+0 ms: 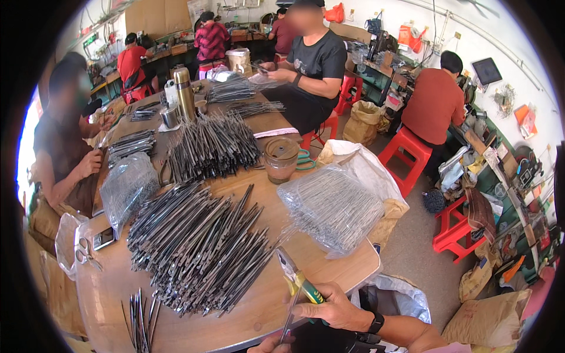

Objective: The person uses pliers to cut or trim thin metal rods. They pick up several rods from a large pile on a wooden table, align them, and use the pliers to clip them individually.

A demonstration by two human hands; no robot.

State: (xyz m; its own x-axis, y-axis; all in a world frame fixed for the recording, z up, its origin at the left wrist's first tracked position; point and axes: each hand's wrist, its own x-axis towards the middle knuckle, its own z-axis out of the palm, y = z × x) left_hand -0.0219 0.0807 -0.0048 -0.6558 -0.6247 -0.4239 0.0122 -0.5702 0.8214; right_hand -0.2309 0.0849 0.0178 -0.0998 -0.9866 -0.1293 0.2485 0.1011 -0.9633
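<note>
The right hand (338, 307), low and right of centre in the frame, is wrapped around the green-and-yellow handles of a pair of pliers (292, 272), whose nose points up and left. At the bottom edge, the left hand (272, 346), partly cut off, pinches a thin dark rod (289, 320) that stands close to the pliers' handles; whether the two touch is hard to tell.

A small loose bundle of rods (141, 322) lies at the lower left on the wooden table (323, 265). Just beyond the hands, a large heap of dark rods (197, 253) spreads across the middle. The work looks well short of its end: one rod is in hand and plenty lie about, though which are finished and which are waiting cannot be told.

Past the heap, a clear bag of thin wires (338, 206) lies right of centre, and another filled bag (129, 185) sits left. Farther up stand a lidded jar (281, 165), a second thick pile of rods (215, 144) and a gold-brown flask (185, 97). Across the table, top centre, a co-worker in black (322, 56) handles something dark; others sit at benches along the walls.
</note>
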